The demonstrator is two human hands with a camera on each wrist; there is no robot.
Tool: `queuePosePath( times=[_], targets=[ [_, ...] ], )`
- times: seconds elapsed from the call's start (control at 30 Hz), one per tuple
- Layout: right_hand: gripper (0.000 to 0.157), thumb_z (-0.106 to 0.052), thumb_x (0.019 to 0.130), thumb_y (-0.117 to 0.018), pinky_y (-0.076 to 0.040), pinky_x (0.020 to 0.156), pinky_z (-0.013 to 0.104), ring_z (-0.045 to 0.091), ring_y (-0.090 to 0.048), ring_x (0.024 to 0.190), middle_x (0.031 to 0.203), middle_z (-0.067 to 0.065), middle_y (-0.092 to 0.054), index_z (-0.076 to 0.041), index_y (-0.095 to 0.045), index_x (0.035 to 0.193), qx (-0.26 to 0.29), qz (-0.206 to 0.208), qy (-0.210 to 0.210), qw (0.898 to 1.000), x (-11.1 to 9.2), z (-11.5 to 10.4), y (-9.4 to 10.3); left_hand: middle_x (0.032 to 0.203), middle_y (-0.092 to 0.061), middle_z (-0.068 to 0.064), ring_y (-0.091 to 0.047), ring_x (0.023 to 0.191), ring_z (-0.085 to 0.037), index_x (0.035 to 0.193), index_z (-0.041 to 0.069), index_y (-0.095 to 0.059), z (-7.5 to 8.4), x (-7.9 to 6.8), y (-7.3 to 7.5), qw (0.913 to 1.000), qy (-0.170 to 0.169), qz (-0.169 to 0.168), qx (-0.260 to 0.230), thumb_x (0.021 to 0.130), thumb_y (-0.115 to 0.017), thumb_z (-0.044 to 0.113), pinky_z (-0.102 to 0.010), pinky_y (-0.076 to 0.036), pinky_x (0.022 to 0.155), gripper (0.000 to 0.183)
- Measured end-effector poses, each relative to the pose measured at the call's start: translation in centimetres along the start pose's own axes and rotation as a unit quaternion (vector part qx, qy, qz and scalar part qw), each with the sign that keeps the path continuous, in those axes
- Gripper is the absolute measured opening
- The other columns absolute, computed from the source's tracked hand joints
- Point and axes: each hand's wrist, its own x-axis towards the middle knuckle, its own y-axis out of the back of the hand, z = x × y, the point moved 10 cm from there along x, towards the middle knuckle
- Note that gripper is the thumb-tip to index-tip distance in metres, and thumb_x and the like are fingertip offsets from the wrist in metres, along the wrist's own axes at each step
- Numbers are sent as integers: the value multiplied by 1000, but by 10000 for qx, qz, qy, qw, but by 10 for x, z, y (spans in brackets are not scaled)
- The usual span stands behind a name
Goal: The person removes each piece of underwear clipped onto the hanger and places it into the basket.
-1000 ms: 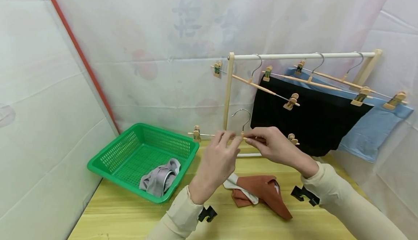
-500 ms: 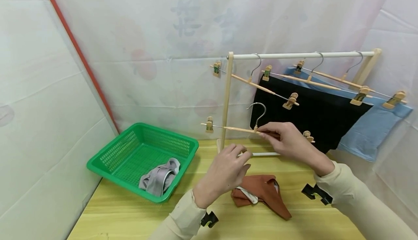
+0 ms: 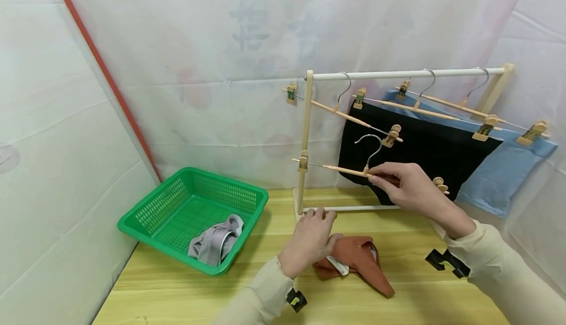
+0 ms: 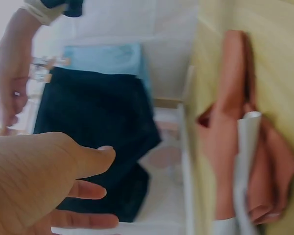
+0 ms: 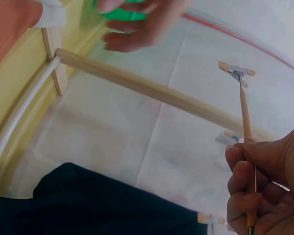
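My right hand (image 3: pixel 409 187) pinches a clip hanger (image 3: pixel 342 169) by its wooden bar, just beside the metal hook. The hanger's left clip (image 3: pixel 302 162) bears no cloth, and part of the bar is hidden behind the fingers. In the right wrist view the right hand (image 5: pixel 267 183) curls its fingers round the bar. Lower down, my left hand (image 3: pixel 309 241) hovers by a rust-coloured garment (image 3: pixel 360 261) with white parts, crumpled on the table. Its fingers are spread and hold nothing; the left wrist view shows the left hand (image 4: pixel 54 181) with thumb and fingers extended.
A rack (image 3: pixel 307 133) with a white rail stands at the back right. From it hang a bare clip hanger (image 3: pixel 340 113), black shorts (image 3: pixel 398 153) and a light blue garment (image 3: pixel 504 177). A green basket (image 3: pixel 155 246) holds a grey garment (image 3: pixel 216 240) at left.
My right hand has carried the hanger to the right and slightly up. The left hand has let go of the hanger and dropped down towards the rust-coloured garment.
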Motion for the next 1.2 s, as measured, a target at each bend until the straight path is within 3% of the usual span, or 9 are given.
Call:
queuePosePath(
  times=[0.13, 0.23, 0.33, 0.5, 0.8, 0.9, 1.0, 1.1, 1.2],
  targets=[
    [15, -6, 94, -71, -37, 44, 17, -2, -41, 49, 83, -2, -73, -15, -78, 103, 21, -39, -93, 9999, -4, 6, 1, 113, -67, -9, -66, 99, -31, 126, 18, -59, -5, 1, -34, 9953, 811, -536, -42, 99, -48, 65, -41, -57, 66, 55],
    [14, -7, 94, -71, -37, 44, 17, -3, -41, 49, 85, -1, -74, -15, -78, 104, 71, -51, -160, 9998, -7, 11, 1, 122, -63, -14, -64, 105, -35, 132, 20, -56, -7, 0, -58, 9821, 1575, -1032, 41, 97, -31, 77, -45, -58, 71, 71],
    [13, -8, 94, -72, -36, 44, 17, -3, -40, 49, 83, -1, -73, -15, -78, 102, 33, 1, -216, 9998, -12, 17, 2, 130, -59, -15, -63, 109, -36, 139, 26, -51, -2, -2, -77, 9697, 1931, -1459, 332, 92, -21, 84, -44, -59, 72, 80],
    [12, -7, 92, -73, -35, 44, 17, -3, -40, 50, 82, -1, -73, -15, -78, 100, -32, 78, -348, 9994, -19, 27, 4, 132, -57, -15, -64, 109, -36, 142, 38, -46, 19, -3, -94, 9619, 1879, -1850, 716, 84, -16, 93, -44, -58, 72, 85],
    [13, -8, 93, -72, -37, 44, 17, -2, -43, 51, 86, 1, -74, -15, -78, 103, 110, -24, -576, 9983, -30, 39, -2, 134, -58, -13, -66, 110, -40, 142, 64, -37, 38, -12, -116, 9524, 1784, -1892, 1590, 68, -20, 104, -51, -59, 67, 86],
    [12, -9, 93, -73, -37, 44, 17, -2, -42, 51, 84, -2, -73, -15, -78, 102, 88, -12, -609, 9981, -32, 41, -3, 135, -58, -10, -66, 112, -41, 134, 63, -41, 44, -14, -123, 9487, 1700, -1931, 1839, 69, -29, 102, -52, -60, 71, 77],
    [12, -9, 93, -73, -36, 44, 17, -2, -42, 51, 82, -3, -72, -16, -78, 101, 23, 42, -590, 9982, -33, 42, -1, 132, -60, -7, -66, 113, -40, 125, 58, -46, 49, -12, -125, 9487, 1606, -1939, 1914, 78, -41, 94, -52, -60, 72, 60],
    [12, -8, 92, -73, -35, 44, 17, -2, -41, 51, 81, -3, -72, -16, -78, 101, -17, 62, -570, 9984, -33, 43, -1, 127, -63, -6, -67, 112, -40, 121, 54, -54, 49, -9, -126, 9548, 1562, -1830, 1745, 89, -57, 73, -53, -60, 70, 38],
    [12, -8, 92, -74, -36, 44, 16, -2, -42, 52, 83, -2, -73, -15, -78, 101, 9, 62, -582, 9983, -33, 44, -1, 117, -65, -6, -69, 105, -39, 116, 44, -64, 46, -4, -126, 9619, 1453, -1755, 1509, 87, -69, 60, -51, -60, 65, 34]
  ],
)
